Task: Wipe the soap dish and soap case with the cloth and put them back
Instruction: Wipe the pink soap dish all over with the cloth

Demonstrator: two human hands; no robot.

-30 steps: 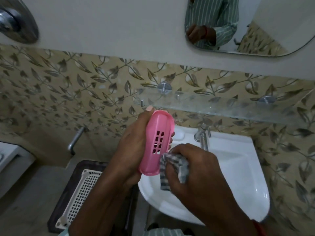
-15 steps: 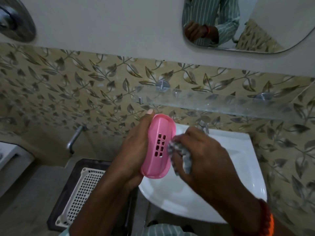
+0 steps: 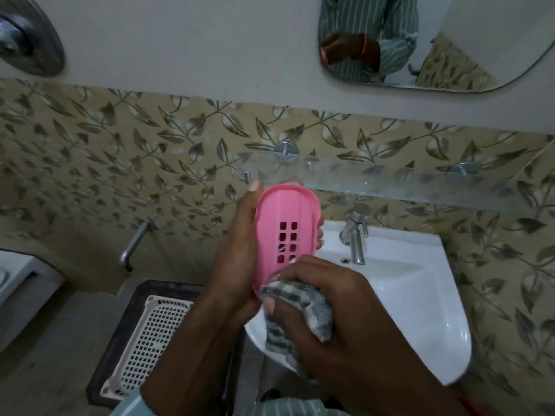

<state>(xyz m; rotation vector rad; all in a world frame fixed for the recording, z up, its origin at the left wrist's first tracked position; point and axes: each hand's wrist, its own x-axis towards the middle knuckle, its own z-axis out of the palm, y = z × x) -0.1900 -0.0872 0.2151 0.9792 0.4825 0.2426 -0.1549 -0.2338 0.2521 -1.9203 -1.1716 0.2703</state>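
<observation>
**Pink soap dish held up over the sink, cloth pressed to its lower end**

Far to the left of my grip I see a round metal fitting [image 3: 28,34] high on the plain wall, and lower down a bent metal pipe [image 3: 135,246] coming out of the leaf-patterned tiles [image 3: 90,163]. Below and left of my hands a white plastic basket [image 3: 150,340] with a grid of holes lies on a dark mat [image 3: 120,355].

My left hand [image 3: 237,259] grips the soap dish [image 3: 285,232], thumb along its left edge and fingertips curled round the right edge. The dish stands nearly upright, its slotted face turned toward me, its top end just under the glass shelf [image 3: 405,183].

My right hand [image 3: 339,313] is curled round a bunched grey-and-white checked cloth [image 3: 300,304], pinching it between thumb and fingers. The cloth touches the bottom end of the dish, right where my two hands meet, and a loose end hangs down over the white sink [image 3: 420,295].

Behind and right of my grip the metal tap [image 3: 356,238] stands at the back of the sink. Up above, the mirror [image 3: 480,40] shows a striped sleeve and raised hands.
</observation>
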